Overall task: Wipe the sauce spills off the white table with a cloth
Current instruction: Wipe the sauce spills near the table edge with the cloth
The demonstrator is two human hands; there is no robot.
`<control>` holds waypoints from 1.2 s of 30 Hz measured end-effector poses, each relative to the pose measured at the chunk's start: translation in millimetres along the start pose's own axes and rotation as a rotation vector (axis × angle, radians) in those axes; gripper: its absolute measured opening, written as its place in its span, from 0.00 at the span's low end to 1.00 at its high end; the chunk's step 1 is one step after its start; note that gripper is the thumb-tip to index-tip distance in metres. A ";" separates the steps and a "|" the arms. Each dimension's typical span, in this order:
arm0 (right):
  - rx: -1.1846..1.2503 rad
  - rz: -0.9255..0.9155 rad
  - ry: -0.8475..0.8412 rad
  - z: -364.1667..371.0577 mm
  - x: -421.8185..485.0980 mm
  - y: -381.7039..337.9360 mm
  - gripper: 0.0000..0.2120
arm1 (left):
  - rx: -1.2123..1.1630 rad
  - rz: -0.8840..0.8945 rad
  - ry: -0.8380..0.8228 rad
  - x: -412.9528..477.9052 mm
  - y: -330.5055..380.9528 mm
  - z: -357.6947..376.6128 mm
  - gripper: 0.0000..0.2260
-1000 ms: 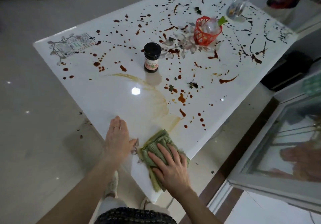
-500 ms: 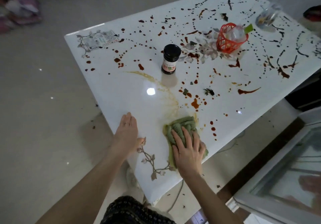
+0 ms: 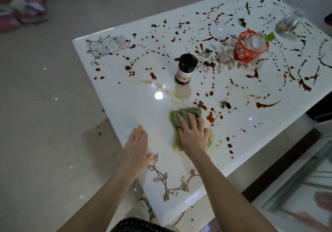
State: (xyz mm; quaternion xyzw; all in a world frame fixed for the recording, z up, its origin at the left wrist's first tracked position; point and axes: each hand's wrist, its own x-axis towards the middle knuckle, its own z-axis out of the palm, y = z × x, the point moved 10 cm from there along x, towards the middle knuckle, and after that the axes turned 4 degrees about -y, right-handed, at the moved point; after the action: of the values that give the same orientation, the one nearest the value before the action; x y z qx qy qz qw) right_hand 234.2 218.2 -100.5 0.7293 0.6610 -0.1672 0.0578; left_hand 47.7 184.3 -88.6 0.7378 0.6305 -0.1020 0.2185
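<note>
A glossy white table [image 3: 125,105] with printed flowers is spattered with dark red-brown sauce spills [image 3: 210,117], thickest across its middle and far side. A yellowish smear [image 3: 161,87] curves from the jar toward the cloth. My right hand [image 3: 192,134] presses flat, fingers spread, on a crumpled green cloth [image 3: 188,112] near the table's front part, just left of a red blot. My left hand [image 3: 137,141] rests flat on the table's left edge, fingers straight.
A dark sauce jar [image 3: 186,69] with a black lid stands mid-table. Behind it to the right a red mesh basket [image 3: 246,49] holds a clear bottle, and a glass [image 3: 289,24] stands farther back. Dark scraps [image 3: 225,104] lie among the spills. A glass-fronted cabinet [image 3: 296,186] is at the right.
My right hand has pushed the cloth away from the near edge, up the table toward the jar, leaving a yellowish film behind. My left hand stays on the table's edge.
</note>
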 end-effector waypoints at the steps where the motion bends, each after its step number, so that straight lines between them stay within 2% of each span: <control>1: 0.015 0.028 0.017 -1.1 -1.9 1.7 0.24 | -0.020 0.013 0.010 -0.1 -0.8 -1.8 0.36; 5: 0.039 0.074 0.075 16.7 -44.5 -14.2 0.25 | -0.095 0.012 0.079 1.8 -7.3 -10.5 0.24; 8: 0.001 0.000 0.035 25.5 -59.0 -44.4 0.26 | -0.127 -0.012 0.152 6.5 -11.5 -21.6 0.17; 11: -0.026 -0.095 0.052 21.9 -30.7 -75.7 0.30 | -0.153 0.012 0.213 16.3 -18.5 -30.1 0.12; 14: -0.045 -0.124 0.065 6.7 13.3 -89.5 0.30 | -0.155 0.028 0.245 27.3 -26.7 -37.0 0.14; 17: -0.023 -0.102 0.000 -4.0 51.9 -88.1 0.27 | -0.158 -0.008 0.234 38.1 -35.2 -44.5 0.17; 22: 0.029 0.037 0.123 -8.1 42.3 -84.0 0.26 | -0.200 -0.064 0.238 57.9 -54.1 -59.0 0.18; 27: 0.014 -0.065 0.131 -0.1 23.6 -122.4 0.30 | -0.275 -0.136 0.244 72.3 -70.4 -67.7 0.24; 32: -0.020 -0.149 0.126 -10.9 71.5 -168.6 0.29 | -0.387 -0.170 0.247 77.0 -76.9 -81.1 0.29; 36: -0.002 -0.167 0.057 -21.8 112.6 -176.8 0.26 | -0.344 -0.168 0.236 81.7 -82.7 -81.1 0.31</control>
State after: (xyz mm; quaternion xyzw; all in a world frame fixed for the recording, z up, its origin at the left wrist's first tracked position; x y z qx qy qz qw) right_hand 71.9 352.4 -92.0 0.6758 0.7212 -0.1501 0.0257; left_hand -28.0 302.4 -67.8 0.6411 0.7192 0.0763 0.2566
